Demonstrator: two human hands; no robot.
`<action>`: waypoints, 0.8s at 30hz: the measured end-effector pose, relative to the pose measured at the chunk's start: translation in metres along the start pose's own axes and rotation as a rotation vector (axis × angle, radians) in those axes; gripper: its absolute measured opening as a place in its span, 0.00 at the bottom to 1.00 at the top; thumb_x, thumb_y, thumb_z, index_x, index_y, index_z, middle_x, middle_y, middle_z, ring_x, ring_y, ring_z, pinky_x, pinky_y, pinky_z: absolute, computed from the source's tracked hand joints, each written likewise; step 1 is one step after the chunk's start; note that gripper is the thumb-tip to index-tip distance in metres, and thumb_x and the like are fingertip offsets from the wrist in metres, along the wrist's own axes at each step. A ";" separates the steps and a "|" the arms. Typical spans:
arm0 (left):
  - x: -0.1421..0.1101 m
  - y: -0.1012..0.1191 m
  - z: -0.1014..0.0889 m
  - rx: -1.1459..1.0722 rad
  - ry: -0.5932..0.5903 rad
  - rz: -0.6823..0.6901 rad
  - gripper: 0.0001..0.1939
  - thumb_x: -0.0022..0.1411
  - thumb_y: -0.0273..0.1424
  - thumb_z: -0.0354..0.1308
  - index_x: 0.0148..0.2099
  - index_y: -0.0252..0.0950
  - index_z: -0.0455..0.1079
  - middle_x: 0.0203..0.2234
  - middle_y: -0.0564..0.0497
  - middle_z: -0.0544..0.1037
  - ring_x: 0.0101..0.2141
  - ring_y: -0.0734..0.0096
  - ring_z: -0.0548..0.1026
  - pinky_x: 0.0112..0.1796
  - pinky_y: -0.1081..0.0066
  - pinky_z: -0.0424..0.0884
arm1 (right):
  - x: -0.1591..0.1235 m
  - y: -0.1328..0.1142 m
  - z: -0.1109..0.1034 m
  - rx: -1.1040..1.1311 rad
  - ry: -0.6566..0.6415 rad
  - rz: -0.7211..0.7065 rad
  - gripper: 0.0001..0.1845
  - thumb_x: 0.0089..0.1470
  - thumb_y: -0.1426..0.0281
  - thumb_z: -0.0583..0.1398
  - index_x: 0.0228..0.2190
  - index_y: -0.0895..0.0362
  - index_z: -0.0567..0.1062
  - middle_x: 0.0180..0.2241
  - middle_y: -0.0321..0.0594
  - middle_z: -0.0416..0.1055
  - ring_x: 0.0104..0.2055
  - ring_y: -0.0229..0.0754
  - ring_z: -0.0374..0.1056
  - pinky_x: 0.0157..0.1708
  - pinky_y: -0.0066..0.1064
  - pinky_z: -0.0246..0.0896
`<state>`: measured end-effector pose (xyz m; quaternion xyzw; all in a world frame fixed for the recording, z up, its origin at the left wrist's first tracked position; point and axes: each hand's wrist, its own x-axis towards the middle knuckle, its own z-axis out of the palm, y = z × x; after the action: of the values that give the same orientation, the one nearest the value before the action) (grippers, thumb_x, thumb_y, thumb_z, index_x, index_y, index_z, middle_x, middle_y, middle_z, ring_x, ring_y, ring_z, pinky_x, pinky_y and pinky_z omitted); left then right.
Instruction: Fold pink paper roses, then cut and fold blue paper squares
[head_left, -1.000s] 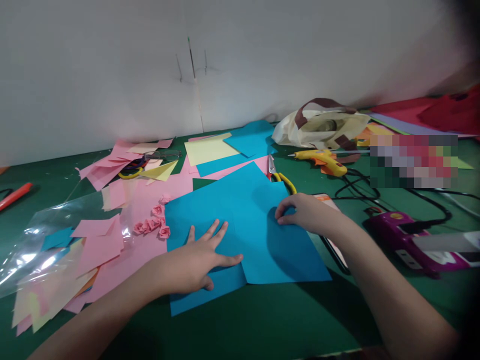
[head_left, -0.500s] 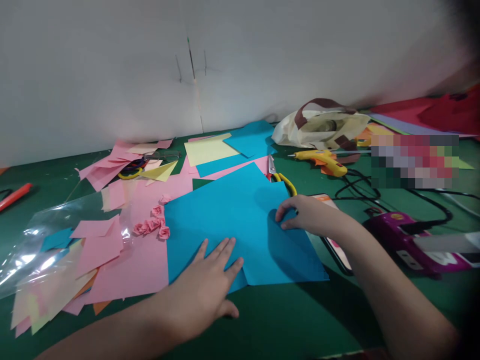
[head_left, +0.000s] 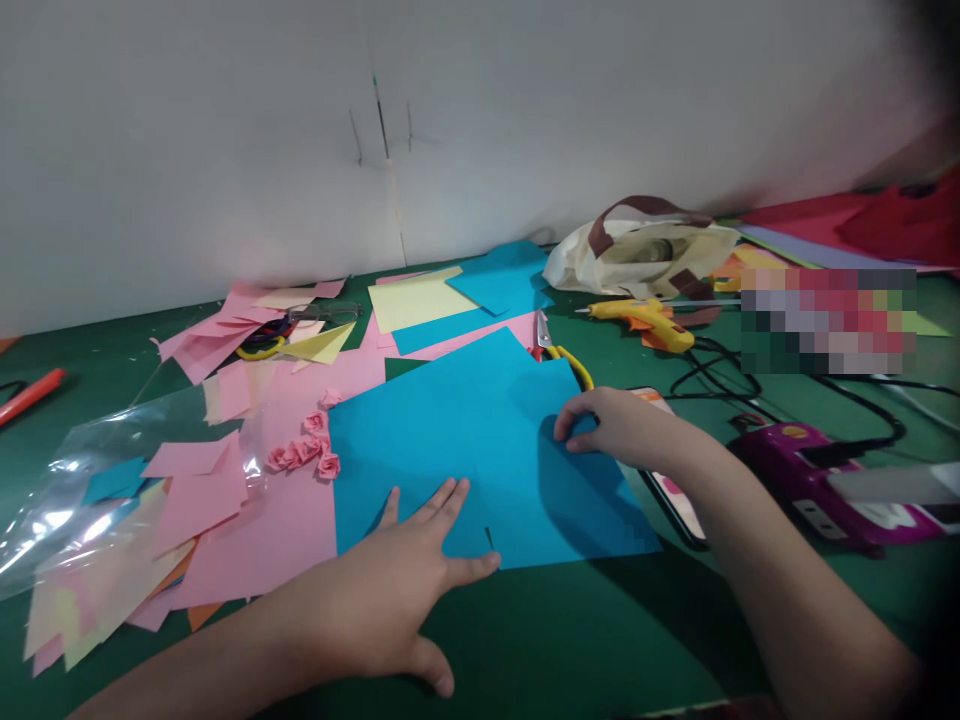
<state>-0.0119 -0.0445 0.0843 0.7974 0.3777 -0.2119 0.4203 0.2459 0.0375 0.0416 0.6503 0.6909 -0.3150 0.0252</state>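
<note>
Formed pink paper roses sit just left of the blue sheet, none on it. The sheet lies spread on the tabletop, a small dark gap near its front edge. On its near left part, the left hand is splayed, grasping nothing. Over its right side, the right hand is loosely curled; whether it pinches paper, I cannot tell.

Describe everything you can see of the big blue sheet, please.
The big blue sheet looks like plain paper or thin card, straight-edged, with a small dark slit or gap near its front edge. It lies mostly flat on the green table, overlapping pink paper at left. The left hand spreads over its front; the right hand, fingers curled, is at its right side.
</note>
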 end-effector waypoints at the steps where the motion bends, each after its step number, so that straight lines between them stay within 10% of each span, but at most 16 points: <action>1: 0.000 -0.001 0.000 -0.004 0.006 0.002 0.41 0.49 0.40 0.66 0.62 0.56 0.50 0.64 0.49 0.28 0.61 0.44 0.29 0.54 0.36 0.31 | 0.000 0.001 0.000 0.001 0.003 -0.001 0.05 0.44 0.73 0.61 0.26 0.52 0.77 0.34 0.36 0.74 0.38 0.44 0.70 0.29 0.28 0.61; 9: -0.002 0.001 -0.003 0.025 -0.055 0.010 0.41 0.49 0.38 0.66 0.62 0.58 0.50 0.63 0.49 0.24 0.61 0.47 0.26 0.53 0.36 0.32 | 0.004 0.011 -0.005 -0.025 0.135 0.062 0.09 0.45 0.77 0.58 0.27 0.53 0.78 0.38 0.40 0.74 0.40 0.48 0.69 0.35 0.32 0.61; 15: -0.003 -0.006 -0.001 -0.014 -0.018 0.091 0.43 0.49 0.32 0.67 0.62 0.55 0.51 0.64 0.49 0.27 0.61 0.42 0.30 0.53 0.35 0.35 | 0.002 0.001 -0.003 0.180 0.278 -0.181 0.10 0.50 0.71 0.55 0.28 0.53 0.77 0.32 0.37 0.74 0.34 0.43 0.68 0.32 0.31 0.59; 24: -0.036 0.018 -0.016 -0.023 0.170 0.221 0.16 0.58 0.34 0.60 0.49 0.44 0.70 0.46 0.54 0.76 0.48 0.66 0.70 0.48 0.70 0.64 | -0.004 -0.020 0.004 0.576 0.304 -0.228 0.13 0.49 0.63 0.58 0.36 0.55 0.75 0.28 0.37 0.72 0.26 0.38 0.64 0.24 0.27 0.57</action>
<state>-0.0201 -0.0528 0.1257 0.8443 0.3242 -0.0915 0.4168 0.2270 0.0330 0.0482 0.5890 0.6374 -0.3974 -0.2981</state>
